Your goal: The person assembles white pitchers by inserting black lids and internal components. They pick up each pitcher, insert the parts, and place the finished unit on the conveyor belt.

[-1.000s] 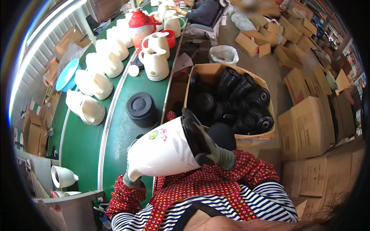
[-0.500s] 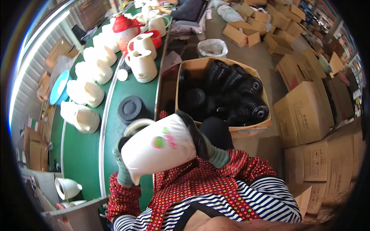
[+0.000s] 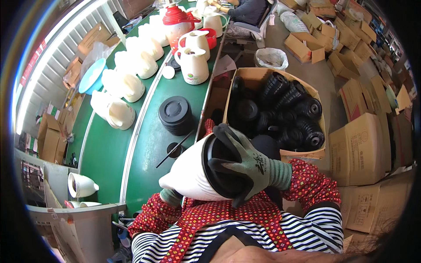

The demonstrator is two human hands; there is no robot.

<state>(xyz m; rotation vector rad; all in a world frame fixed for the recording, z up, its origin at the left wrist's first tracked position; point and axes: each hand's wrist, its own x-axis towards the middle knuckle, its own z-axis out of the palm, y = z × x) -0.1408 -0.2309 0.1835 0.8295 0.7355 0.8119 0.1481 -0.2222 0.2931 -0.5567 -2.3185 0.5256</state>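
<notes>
A white jug (image 3: pixel 186 173) lies tipped over in front of my chest, its spout toward the lower left. A round black base cap (image 3: pixel 215 151) covers its bottom end. My right hand (image 3: pixel 245 164), in a grey-green and black glove, grips this cap with fingers spread across it and around its rim. My left hand (image 3: pixel 172 197) supports the jug from beneath at the spout end; only its glove cuff shows, and the fingers are hidden. On the green table just beyond the jug stand a stack of black round caps (image 3: pixel 175 115) and a thin black rod (image 3: pixel 174 150).
White jugs line the left of the green table (image 3: pixel 105 153); two more (image 3: pixel 193 68) stand farther back, near a red-topped jug (image 3: pixel 177 24). A carton (image 3: pixel 322 131) of black ribbed parts is at my right. Cardboard boxes (image 3: pixel 357 151) pile beyond. A co-worker (image 3: pixel 250 13) sits at the far end.
The jug has turned so its black-capped bottom faces up toward me. My right hand has shifted from its side onto the cap. The rod on the table has come into sight.
</notes>
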